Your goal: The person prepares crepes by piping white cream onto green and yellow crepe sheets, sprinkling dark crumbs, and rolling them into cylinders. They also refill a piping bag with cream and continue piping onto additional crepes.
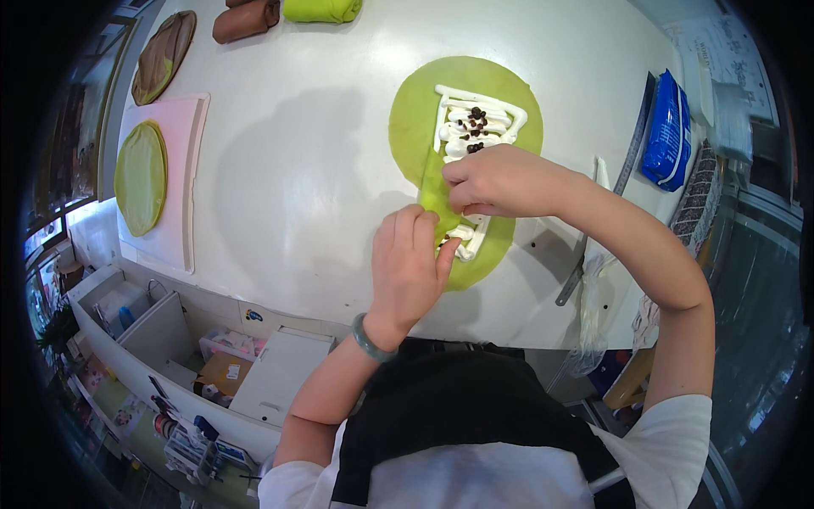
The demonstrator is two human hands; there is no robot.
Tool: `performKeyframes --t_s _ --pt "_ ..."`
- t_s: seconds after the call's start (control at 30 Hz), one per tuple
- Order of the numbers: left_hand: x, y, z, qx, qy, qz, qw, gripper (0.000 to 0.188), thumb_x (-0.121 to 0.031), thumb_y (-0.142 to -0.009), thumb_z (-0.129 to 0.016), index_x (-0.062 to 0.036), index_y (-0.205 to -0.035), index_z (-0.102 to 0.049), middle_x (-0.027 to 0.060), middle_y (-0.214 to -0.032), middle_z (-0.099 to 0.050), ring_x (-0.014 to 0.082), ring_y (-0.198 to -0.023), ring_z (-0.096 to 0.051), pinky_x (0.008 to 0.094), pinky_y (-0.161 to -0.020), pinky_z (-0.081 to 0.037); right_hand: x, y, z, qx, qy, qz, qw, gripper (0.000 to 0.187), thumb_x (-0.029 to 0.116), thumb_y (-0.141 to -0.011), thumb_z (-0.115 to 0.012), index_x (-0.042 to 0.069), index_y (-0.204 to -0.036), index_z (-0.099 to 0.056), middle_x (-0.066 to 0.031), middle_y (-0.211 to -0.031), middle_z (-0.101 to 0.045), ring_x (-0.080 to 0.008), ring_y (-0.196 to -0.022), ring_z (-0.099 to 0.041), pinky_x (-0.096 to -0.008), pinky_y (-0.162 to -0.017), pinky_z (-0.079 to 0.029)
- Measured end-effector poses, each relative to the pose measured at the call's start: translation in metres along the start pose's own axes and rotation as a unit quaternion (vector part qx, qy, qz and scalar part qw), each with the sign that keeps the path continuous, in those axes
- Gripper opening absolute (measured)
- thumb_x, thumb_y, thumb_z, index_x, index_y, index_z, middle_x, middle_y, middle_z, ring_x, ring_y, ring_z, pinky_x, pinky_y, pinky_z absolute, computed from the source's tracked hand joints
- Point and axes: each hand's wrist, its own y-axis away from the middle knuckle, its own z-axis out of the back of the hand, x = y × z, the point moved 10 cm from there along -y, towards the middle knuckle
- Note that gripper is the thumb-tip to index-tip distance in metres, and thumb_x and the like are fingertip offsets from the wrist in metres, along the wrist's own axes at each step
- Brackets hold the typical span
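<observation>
A round, thin green crepe [407, 110] lies on the white table in front of me. Lines of white cream [513, 114] are piped on it, with several small dark beads [475, 123] on top. The crepe's left edge is folded in over part of the cream as a flap [432, 182]. My right hand [509, 182] pinches this flap near its middle, and its fingertips are partly hidden. Closer to me, my left hand [403, 263] grips the lower end of the flap, fingers on the outer side and thumb beside the cream.
Green crepes [140, 178] lie on a white board [182, 204] at the left, with brown crepes [164, 59] beyond. Brown rolls [246, 21] and a green roll [322, 8] sit at the far edge. Right: a blue packet [667, 131], a long metal strip [570, 287] and a clear plastic bag [593, 314].
</observation>
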Motion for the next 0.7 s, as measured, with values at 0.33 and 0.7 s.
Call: performKeyframes --t_s 0.33,0.7 --pt "0.002 -0.004 -0.017 -0.022 -0.012 -0.022 0.999 0.1 -0.063 -0.099 -0.055 0.0111 -0.16 -0.027 0.0321 -0.169 -0.022 0.0484 -0.157 -0.021 0.0605 -0.126 -0.017 -0.04 -0.094 0.074 -0.219 0.096 0.074 0.968 0.018 0.006 -0.087 -0.073 0.007 -0.104 -0.068 -0.0085 -0.1 -0.065 -0.03 -0.103 -0.064 -0.0437 -0.086 -0.053" --pt "0.036 -0.096 -0.01 -0.036 -0.023 -0.103 0.994 0.114 -0.075 -0.094 -0.052 0.0129 -0.16 -0.022 0.0344 -0.169 -0.018 0.0489 -0.158 -0.017 0.0593 -0.127 -0.013 -0.044 -0.02 0.089 -0.176 0.027 0.037 0.983 0.008 0.008 -0.083 -0.075 0.009 -0.086 -0.068 -0.0051 -0.092 -0.06 -0.0262 -0.094 -0.061 -0.0407 -0.079 -0.051"
